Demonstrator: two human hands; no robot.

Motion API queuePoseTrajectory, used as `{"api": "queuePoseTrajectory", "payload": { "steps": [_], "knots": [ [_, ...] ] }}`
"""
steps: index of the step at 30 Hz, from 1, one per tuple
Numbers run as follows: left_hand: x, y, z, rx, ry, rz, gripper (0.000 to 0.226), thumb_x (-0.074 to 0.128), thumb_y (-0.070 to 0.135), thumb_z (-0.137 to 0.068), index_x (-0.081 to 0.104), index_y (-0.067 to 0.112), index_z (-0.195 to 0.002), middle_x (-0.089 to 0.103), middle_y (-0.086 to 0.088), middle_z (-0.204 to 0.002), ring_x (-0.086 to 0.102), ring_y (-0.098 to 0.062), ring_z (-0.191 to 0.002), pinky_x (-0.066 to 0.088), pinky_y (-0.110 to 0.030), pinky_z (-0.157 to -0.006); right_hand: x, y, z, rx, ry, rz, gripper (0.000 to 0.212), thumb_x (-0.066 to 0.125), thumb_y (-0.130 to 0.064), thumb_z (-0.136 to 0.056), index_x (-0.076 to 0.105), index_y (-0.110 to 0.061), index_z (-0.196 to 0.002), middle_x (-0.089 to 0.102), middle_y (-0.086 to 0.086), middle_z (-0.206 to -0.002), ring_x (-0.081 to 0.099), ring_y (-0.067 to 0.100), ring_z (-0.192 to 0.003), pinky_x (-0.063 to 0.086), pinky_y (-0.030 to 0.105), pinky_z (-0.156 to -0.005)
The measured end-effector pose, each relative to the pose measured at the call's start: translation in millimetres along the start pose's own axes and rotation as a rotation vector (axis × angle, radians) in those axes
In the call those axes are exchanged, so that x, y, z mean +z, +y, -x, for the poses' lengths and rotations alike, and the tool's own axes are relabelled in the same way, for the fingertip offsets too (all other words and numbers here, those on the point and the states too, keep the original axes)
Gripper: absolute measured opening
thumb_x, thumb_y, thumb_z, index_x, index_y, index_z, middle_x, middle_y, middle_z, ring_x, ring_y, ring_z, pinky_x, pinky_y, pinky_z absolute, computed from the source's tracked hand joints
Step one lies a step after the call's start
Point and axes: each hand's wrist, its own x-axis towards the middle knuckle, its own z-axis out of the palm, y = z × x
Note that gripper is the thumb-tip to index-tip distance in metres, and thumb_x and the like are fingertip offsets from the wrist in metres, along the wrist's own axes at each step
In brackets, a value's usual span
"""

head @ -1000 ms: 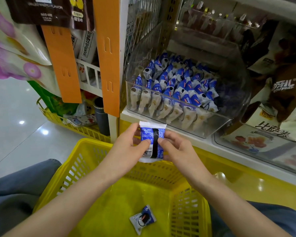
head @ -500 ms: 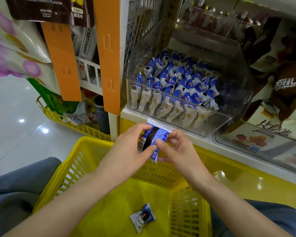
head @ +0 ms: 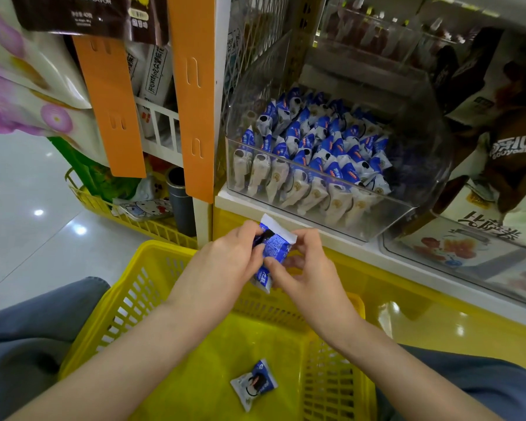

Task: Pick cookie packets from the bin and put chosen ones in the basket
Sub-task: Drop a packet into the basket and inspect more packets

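While pinched between both hands, the blue-and-white cookie packet (head: 273,253) sits tilted above the far rim of the yellow basket (head: 152,287), just below the white shelf edge (head: 362,253). Left hand (head: 222,265): thumb and fingers curled on the packet's left side. Right hand (head: 307,268): thumb and forefinger nipping its right edge, other fingers loosely bent. A second packet (head: 253,383) lies flat on the basket floor, well apart from the hands. On the shelf behind, the clear bin (head: 416,153) holds rows of like packets (head: 313,153). Grey-blue trousers (head: 28,329) flank the basket.
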Motion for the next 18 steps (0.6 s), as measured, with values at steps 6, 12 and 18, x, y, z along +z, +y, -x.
{"api": "queuePoseTrajectory", "payload": {
  "steps": [6,12,18],
  "knots": [
    [0.9,-1.7,-1.1,-0.021,0.026,0.044,0.02,0.041,0.02,-0.096,0.049,0.014,-0.113,0.064,-0.006,-0.091,0.061,-0.025,-0.08,0.048,-0.04,-0.065,2.5,2.3,-1.4,-0.044,0.017,0.024,0.033,0.064,-0.022,-0.085,0.036,-0.039,-0.094,0.055,-0.017,-0.096,0.06,0.001,-0.079,0.049,0.014,-0.059],
    [6.5,-6.1,-9.1,-0.144,0.115,0.352,0.015,0.049,0.011,-0.094,0.06,0.017,-0.101,0.066,0.015,-0.083,0.062,-0.003,-0.076,0.05,-0.017,-0.069,-1.4,0.1,-5.4,0.029,-0.03,-0.2,0.021,0.06,-0.022,-0.088,0.047,-0.034,-0.101,0.059,-0.011,-0.105,0.064,0.018,-0.084,0.054,0.024,-0.062],
    [1.0,-0.4,-13.4,-0.509,-0.099,1.042,0.02,0.047,0.038,-0.091,0.061,0.025,-0.095,0.071,0.002,-0.091,0.065,-0.018,-0.093,0.055,-0.031,-0.08,-11.7,-3.4,-5.2,-0.007,-0.106,-0.156,0.03,0.055,-0.02,-0.091,0.05,-0.036,-0.117,0.06,-0.015,-0.112,0.062,0.007,-0.085,0.054,0.025,-0.073]
  ]
}}
